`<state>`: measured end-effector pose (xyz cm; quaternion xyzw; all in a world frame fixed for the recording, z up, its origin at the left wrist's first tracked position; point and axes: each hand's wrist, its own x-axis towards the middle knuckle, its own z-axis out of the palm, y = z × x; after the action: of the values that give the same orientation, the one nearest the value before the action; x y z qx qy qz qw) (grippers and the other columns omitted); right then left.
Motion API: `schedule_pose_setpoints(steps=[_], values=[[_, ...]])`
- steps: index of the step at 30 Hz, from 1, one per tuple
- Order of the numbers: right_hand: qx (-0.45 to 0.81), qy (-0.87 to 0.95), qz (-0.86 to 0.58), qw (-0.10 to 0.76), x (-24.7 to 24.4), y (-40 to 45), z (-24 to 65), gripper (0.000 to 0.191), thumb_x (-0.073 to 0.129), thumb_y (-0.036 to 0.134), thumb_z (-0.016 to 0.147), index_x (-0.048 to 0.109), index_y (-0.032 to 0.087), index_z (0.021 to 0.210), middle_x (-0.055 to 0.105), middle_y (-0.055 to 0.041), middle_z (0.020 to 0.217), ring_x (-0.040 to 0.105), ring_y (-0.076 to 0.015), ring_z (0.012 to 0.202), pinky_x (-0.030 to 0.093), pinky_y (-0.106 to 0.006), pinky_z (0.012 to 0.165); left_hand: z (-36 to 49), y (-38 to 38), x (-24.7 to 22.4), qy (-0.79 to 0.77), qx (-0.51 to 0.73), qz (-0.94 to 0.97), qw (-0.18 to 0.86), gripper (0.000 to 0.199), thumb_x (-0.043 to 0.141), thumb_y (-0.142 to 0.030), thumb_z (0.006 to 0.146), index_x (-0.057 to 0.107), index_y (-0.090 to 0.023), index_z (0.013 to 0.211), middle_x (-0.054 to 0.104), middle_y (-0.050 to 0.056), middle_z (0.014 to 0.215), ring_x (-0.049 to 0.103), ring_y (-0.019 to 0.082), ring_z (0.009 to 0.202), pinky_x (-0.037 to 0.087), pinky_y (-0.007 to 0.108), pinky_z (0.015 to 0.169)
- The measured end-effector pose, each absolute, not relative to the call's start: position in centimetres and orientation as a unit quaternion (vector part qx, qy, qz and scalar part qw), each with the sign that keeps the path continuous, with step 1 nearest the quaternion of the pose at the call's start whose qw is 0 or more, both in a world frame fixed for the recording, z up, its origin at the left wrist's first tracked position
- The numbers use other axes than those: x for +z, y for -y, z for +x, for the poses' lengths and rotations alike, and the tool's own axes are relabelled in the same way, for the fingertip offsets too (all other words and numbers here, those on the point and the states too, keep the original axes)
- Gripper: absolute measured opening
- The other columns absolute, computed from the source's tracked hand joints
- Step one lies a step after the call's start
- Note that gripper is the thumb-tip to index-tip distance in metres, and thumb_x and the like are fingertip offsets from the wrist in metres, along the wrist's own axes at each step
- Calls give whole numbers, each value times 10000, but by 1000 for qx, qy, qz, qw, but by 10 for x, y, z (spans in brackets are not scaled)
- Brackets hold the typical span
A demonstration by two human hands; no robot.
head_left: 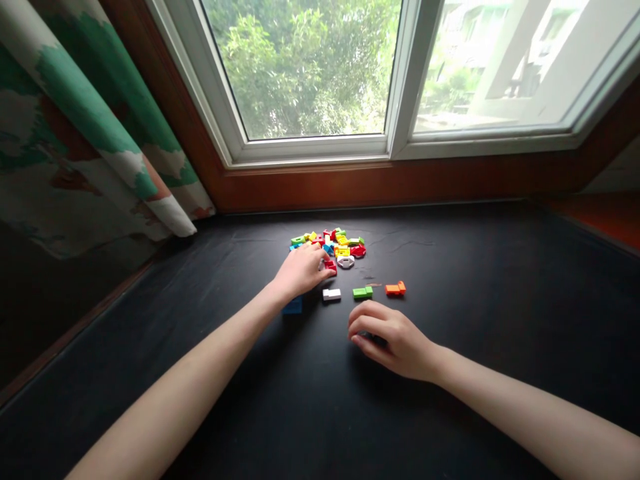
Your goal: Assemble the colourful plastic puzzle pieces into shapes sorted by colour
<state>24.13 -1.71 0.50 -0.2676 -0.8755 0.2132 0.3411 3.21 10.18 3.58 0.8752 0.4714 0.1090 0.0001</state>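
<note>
My left hand point(303, 268) reaches to the near left edge of a pile of small coloured plastic pieces point(343, 251). Its thumb and fingers close around a red plastic piece point(331, 266), partly hidden by the fingers. A white ring-shaped piece point(345, 262) lies just right of it. My right hand point(387, 337) rests on the dark surface, fingers loosely bent and apart, with nothing visible in them. Beyond it a white piece point(331, 295), a green piece point(363, 293) and an orange piece point(395, 289) lie in a row. A blue piece point(293, 306) sits partly behind my left wrist.
The black tabletop point(475, 280) runs back to a wooden sill point(320, 183) below a white-framed window point(400, 143). A patterned curtain point(115, 133) hangs at the left, its lower end touching the table's back left corner.
</note>
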Motion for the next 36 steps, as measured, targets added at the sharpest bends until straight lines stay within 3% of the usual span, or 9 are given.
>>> schedule_pose_setpoints(steps=[3,9,14,18,22,27,36], values=[[213,876,-266,342,5,18,242,88,532,156,948,612,190,937,637,-91,986,612,-180,899,520,-285,789,36,-103,36,-476,104,873,1,224,747,-374,815,739,-175,917,727,114,991,658,309,1004,521,360,831],[214,876,-264,341,6,18,241,87,532,146,946,610,184,936,635,-96,981,611,-182,891,516,-283,788,36,-99,38,-481,124,868,-12,232,755,-329,811,699,-147,944,715,129,1049,638,323,1061,508,396,892],[220,870,-273,347,5,18,241,90,520,146,951,595,196,955,632,-91,987,608,-185,904,509,-285,797,30,-66,37,-441,274,855,5,237,756,-280,815,649,-161,990,732,87,1005,683,270,968,527,387,885],[223,853,-312,353,2,18,242,92,495,146,959,559,201,995,634,-80,974,599,-175,852,499,-275,748,22,-21,22,-392,350,850,44,286,763,-201,795,624,-177,1044,730,56,972,696,231,904,551,357,835],[228,838,-345,355,-1,18,241,69,493,178,966,537,199,1016,637,-64,939,584,-160,774,483,-254,682,18,8,8,-365,355,859,54,457,791,-214,779,580,-136,1176,720,81,963,695,237,878,560,364,804],[240,834,-366,336,1,19,240,64,505,213,971,554,192,1005,647,-51,911,582,-154,741,476,-250,666,19,10,8,-330,357,873,40,364,808,-323,779,619,-128,1022,721,93,919,687,256,856,549,373,777],[264,837,-369,306,-1,20,240,80,547,254,965,577,193,1008,636,-20,860,530,-131,664,444,-234,619,21,9,8,-324,366,872,41,408,826,-459,713,596,-148,844,675,44,770,642,206,719,514,295,647]])
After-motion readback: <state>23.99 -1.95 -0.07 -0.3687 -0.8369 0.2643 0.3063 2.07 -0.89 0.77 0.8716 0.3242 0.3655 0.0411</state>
